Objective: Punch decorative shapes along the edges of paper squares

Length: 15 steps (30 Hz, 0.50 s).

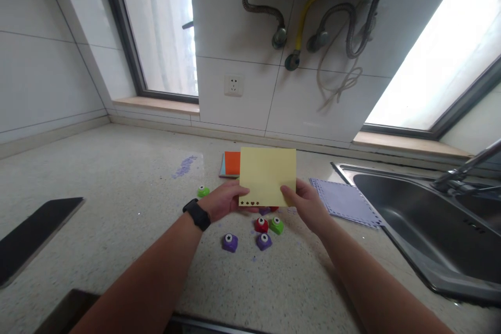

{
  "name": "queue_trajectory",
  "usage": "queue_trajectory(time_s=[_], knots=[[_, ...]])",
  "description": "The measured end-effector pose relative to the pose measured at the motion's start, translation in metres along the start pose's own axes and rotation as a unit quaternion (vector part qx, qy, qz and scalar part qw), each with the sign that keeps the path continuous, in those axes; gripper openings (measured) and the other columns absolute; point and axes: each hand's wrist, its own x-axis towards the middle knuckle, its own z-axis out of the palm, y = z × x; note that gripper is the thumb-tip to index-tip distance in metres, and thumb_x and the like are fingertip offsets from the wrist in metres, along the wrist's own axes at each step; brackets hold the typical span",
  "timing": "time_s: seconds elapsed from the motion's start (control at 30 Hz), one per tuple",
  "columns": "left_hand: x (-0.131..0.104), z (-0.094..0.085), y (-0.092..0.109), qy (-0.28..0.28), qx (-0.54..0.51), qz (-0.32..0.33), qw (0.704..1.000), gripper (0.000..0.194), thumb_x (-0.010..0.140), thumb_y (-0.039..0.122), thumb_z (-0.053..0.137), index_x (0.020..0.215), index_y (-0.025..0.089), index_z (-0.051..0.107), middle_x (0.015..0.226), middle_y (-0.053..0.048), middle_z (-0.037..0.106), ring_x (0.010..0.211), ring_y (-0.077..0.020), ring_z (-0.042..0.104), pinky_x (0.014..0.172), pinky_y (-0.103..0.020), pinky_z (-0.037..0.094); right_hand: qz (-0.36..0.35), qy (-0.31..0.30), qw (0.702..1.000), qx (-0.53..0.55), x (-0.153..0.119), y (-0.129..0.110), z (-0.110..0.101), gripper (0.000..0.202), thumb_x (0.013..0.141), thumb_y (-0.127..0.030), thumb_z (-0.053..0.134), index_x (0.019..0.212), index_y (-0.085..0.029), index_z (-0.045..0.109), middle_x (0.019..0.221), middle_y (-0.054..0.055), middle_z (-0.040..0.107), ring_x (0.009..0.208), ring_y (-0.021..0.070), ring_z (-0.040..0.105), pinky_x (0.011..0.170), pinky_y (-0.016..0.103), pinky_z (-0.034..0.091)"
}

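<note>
A sheet of yellow paper (268, 175) is held up over the counter between both hands. Along its lower left edge run several small punched shapes, a star and a heart among them. My left hand (225, 199), with a black watch on the wrist, pinches the left edge. The right edge is gripped by my right hand (307, 201), thumb on the front. Just below lie several craft punches: a red one (261, 225), a green one (276, 225) and purple ones (230, 242). The sheet partly hides more punches. Another green punch (202, 191) sits beside my left hand.
Behind the sheet lies a stack of coloured paper (231, 164), orange on top. Lilac sheets with punched borders (346, 201) rest beside the steel sink (391, 209). Purple paper bits (185, 166) are scattered at the left. A dark flat slab (35, 229) lies far left.
</note>
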Motion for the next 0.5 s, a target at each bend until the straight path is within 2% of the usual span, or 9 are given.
queue_trajectory(time_s=[0.1, 0.23, 0.4, 0.5], knots=[[0.0005, -0.0004, 0.0013, 0.018, 0.005, 0.008, 1.000, 0.030, 0.088, 0.011, 0.060, 0.118, 0.006, 0.064, 0.114, -0.023, 0.073, 0.098, -0.0274, 0.075, 0.084, -0.040, 0.063, -0.033, 0.037, 0.999, -0.022, 0.0010, 0.0021, -0.0029, 0.037, 0.085, -0.049, 0.072, 0.108, -0.020, 0.071, 0.097, 0.009, 0.077, 0.087, 0.0246, 0.071, 0.078, 0.040, 0.057], [0.0011, -0.0013, 0.0029, 0.034, 0.026, 0.020, 0.999, 0.024, 0.090, 0.013, 0.061, 0.113, 0.006, 0.067, 0.107, -0.021, 0.075, 0.094, -0.0253, 0.076, 0.084, -0.037, 0.063, -0.056, 0.065, 0.996, -0.035, 0.0026, 0.0054, -0.0059, 0.032, 0.087, -0.047, 0.071, 0.103, -0.020, 0.070, 0.089, 0.006, 0.075, 0.075, 0.0211, 0.067, 0.066, 0.035, 0.054], [0.0007, -0.0031, 0.0049, 0.027, 0.067, 0.031, 0.997, 0.034, 0.092, 0.025, 0.068, 0.120, 0.006, 0.068, 0.116, -0.022, 0.073, 0.104, -0.0260, 0.073, 0.089, -0.035, 0.061, -0.071, 0.079, 0.993, -0.043, 0.0030, 0.0074, -0.0083, 0.030, 0.090, -0.045, 0.068, 0.102, -0.018, 0.069, 0.088, 0.006, 0.074, 0.077, 0.0206, 0.066, 0.066, 0.034, 0.052], [0.0015, -0.0067, 0.0046, 0.038, 0.094, 0.041, 0.994, 0.035, 0.089, 0.028, 0.072, 0.117, 0.008, 0.071, 0.112, -0.019, 0.075, 0.098, -0.0224, 0.074, 0.088, -0.031, 0.060, -0.074, 0.084, 0.993, -0.046, 0.0034, 0.0084, -0.0095, 0.029, 0.090, -0.045, 0.068, 0.102, -0.018, 0.069, 0.089, 0.007, 0.074, 0.075, 0.0202, 0.066, 0.064, 0.033, 0.051]])
